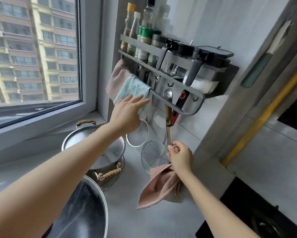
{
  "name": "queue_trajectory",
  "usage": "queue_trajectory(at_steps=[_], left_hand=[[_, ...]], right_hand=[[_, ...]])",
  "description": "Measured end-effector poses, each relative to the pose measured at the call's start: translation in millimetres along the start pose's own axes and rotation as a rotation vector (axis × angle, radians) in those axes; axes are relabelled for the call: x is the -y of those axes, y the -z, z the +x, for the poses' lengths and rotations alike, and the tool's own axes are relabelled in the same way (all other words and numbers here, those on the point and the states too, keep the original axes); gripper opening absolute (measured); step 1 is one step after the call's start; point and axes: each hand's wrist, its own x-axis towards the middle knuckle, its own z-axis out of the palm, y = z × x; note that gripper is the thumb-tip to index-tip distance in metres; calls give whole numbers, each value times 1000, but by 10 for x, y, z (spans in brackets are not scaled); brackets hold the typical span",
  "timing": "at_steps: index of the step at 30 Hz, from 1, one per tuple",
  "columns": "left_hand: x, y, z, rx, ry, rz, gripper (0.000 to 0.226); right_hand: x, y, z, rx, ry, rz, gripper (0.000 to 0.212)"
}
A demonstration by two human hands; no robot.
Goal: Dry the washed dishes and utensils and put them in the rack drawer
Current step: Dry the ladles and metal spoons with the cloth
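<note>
Grey countertop (pixel 127 217); wood-handled steel ladle (pixel 168 121)

A window (pixel 89 66) fills the upper left, showing an apartment block (pixel 15 48). Sauce bottles (pixel 134 26) stand at top centre; a yellow pipe (pixel 264 114) slants down the right.

1. The lower end of the wooden-handled ladle (pixel 168 126) is hidden inside the right grip (pixel 180 157).
2. The pink cloth (pixel 159 188) is partly hidden behind that wrist.
3. The steel bowl (pixel 92 203), at 7 o'clock, is cut by the bottom edge and overlapped by the left forearm (pixel 67 169).
4. The lidded pot (pixel 112 152) is half covered by the same forearm.
5. The bottles (pixel 135 28) at 12 o'clock have labels too blurred to read.
6. The stove (pixel 247 203) at 5 o'clock is cut off.
</note>
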Motion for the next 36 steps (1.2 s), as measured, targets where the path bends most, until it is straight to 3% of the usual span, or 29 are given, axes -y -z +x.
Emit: queue_trajectory(at_steps=[3,15,24,28,36], left_hand=[[56,-61,130,24,-1,-12,76],[238,-129,421,14,-54,-38,88],[233,-108,664,55,-80,25,76],[204,-68,722,-17,-82,54,70],[219,-5,761,19,-65,1,78]], right_hand=[[171,-79,30,-33,-14,-26,8],[416,-407,111,-148,-36,136,14],[463,-552,213,-181,-78,142,12],[449,-607,217,-198,-104,155,14],[380,-620,226,-220,-126,90,12]])
